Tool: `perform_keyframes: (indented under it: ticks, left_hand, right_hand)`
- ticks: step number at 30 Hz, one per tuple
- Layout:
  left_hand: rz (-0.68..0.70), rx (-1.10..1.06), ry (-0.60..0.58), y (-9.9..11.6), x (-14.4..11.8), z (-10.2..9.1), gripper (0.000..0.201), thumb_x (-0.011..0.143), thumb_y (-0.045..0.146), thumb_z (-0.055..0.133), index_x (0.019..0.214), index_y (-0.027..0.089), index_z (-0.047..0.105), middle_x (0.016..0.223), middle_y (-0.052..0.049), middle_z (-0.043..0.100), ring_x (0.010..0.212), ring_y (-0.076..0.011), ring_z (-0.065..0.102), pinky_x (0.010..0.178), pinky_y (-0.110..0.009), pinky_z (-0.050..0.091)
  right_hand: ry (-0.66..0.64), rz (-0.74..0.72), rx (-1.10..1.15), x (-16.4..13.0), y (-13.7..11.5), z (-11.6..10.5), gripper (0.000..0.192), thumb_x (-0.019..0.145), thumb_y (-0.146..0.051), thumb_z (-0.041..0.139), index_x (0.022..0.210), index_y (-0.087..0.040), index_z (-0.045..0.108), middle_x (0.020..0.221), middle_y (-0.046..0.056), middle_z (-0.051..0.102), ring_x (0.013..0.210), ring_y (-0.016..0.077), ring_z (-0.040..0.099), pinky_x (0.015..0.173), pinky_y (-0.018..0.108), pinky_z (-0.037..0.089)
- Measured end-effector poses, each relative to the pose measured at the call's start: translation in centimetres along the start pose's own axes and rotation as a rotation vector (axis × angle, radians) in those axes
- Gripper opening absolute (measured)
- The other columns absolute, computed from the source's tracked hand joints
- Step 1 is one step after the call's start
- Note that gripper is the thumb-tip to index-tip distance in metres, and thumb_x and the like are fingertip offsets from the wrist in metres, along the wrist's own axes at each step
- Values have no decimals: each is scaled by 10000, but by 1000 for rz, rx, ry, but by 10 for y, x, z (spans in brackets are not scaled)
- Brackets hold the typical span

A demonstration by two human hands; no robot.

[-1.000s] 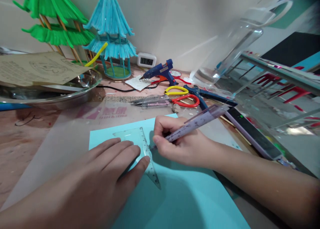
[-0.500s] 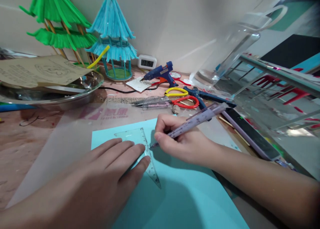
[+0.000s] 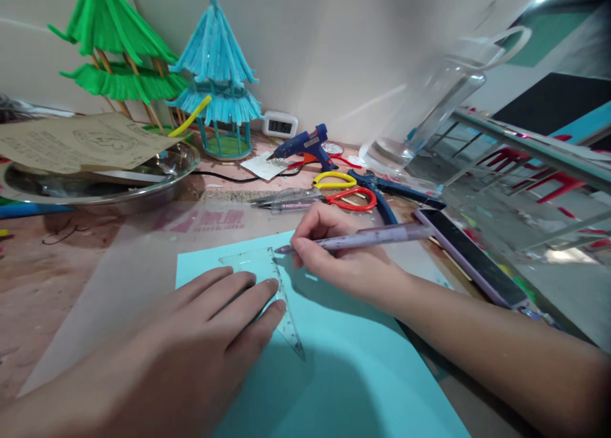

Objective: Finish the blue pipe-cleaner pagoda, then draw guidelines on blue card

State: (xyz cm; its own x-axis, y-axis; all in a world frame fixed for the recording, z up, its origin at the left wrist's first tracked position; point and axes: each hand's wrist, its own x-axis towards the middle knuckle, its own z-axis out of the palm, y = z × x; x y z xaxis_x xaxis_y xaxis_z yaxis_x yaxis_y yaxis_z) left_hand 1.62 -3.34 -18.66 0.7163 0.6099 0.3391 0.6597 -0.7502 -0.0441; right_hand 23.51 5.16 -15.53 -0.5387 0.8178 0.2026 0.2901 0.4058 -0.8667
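A sheet of light blue paper (image 3: 344,368) lies on a translucent mat in front of me. On it rests a clear set square (image 3: 292,328), partly covered by my left hand (image 3: 224,323). That hand lies flat, its fingers stretched over the set square and pressing it to the paper. My right hand (image 3: 341,250) grips a light purple pen (image 3: 372,238) between thumb and fingers. The pen leans far over to the right, and its tip is by the upper corner of the set square. Whether the tip touches the paper I cannot tell.
Behind the paper lie red-handled scissors (image 3: 353,198), yellow handles (image 3: 334,181), blue pliers (image 3: 382,196) and a blue glue gun (image 3: 303,146). A metal basin (image 3: 181,164) stands left, beside green (image 3: 119,81) and blue (image 3: 214,56) pagoda models. A phone (image 3: 472,260) and clear bottle (image 3: 410,113) are right.
My right hand has moved the pen up along the set square's edge to its top corner, and the pen lies flatter. My left hand and the set square stay in place.
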Motion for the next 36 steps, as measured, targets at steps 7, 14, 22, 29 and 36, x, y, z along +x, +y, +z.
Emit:
perform_keyframes:
  ticks: [7, 14, 22, 29, 36]
  left_hand:
    - [-5, 19, -15, 1, -5, 5, 418, 880, 288, 527, 1286, 263, 621, 1316, -15, 655, 1182, -281, 558, 1030, -454, 374]
    - [-15, 6, -37, 2, -8, 1, 459, 853, 298, 571, 1308, 250, 601, 1347, -28, 631, 1197, -291, 553, 1021, -456, 383]
    - [-11, 10, -57, 1, -6, 1, 462, 840, 267, 571, 1301, 253, 600, 1340, -21, 636, 1202, -288, 554, 1020, -453, 381]
    - [2, -1, -66, -1, -10, 3, 516, 824, 333, 607, 1333, 251, 574, 1380, -35, 610, 1204, -301, 546, 1025, -458, 376]
    - [-18, 3, -30, 0, -6, 4, 448, 869, 325, 555, 1309, 253, 594, 1344, -30, 634, 1203, -282, 545, 1036, -436, 349]
  right_hand:
    - [-65, -37, -84, -6, -1, 2, 210, 824, -209, 591, 683, -206, 435, 582, -78, 422, 516, 67, 375, 465, 188, 303]
    - [-83, -54, -93, -4, 0, 2, 202, 825, -204, 571, 683, -210, 427, 581, -76, 427, 517, 68, 378, 463, 187, 302]
    - [-99, -57, -96, -4, 1, 4, 203, 825, -208, 570, 680, -207, 428, 587, -72, 432, 528, 69, 386, 477, 189, 306]
    - [-82, -101, -111, -3, 0, 3, 208, 827, -189, 552, 669, -207, 418, 578, -73, 414, 522, 66, 374, 473, 185, 301]
    - [-88, -80, -95, -4, 1, 3, 208, 834, -194, 555, 675, -207, 421, 582, -72, 420, 523, 67, 374, 466, 187, 300]
